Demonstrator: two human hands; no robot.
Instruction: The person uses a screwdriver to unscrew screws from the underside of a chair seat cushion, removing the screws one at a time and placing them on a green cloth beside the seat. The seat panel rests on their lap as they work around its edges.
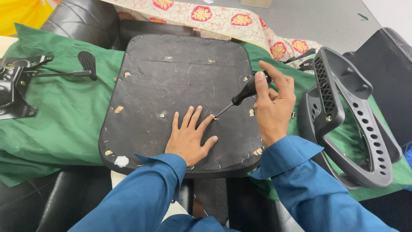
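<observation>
From the head camera, the left hand (pixel 189 136) lies flat with fingers spread on the black underside of an upturned chair seat (pixel 180 81), which rests on a green cloth (pixel 64 116). The right hand (pixel 272 103) is closed around a black-handled screwdriver (pixel 242 95), its tip at a screw (pixel 214 117) just beside the left forefinger. Two grey plastic armrests (pixel 343 116) lie to the right, a black metal chair mechanism (pixel 15 88) to the left.

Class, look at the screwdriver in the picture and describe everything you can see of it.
The screwdriver has a dark, glossy black handle, seemingly plastic or rubber, and a thin metal shaft. It lies slanted, handle up and to the right, tip down and to the left. The right hand grips the handle. The tip meets a small metal fitting on the upturned black seat base, right beside the fingertips of the left hand, which lies flat on the base.
</observation>
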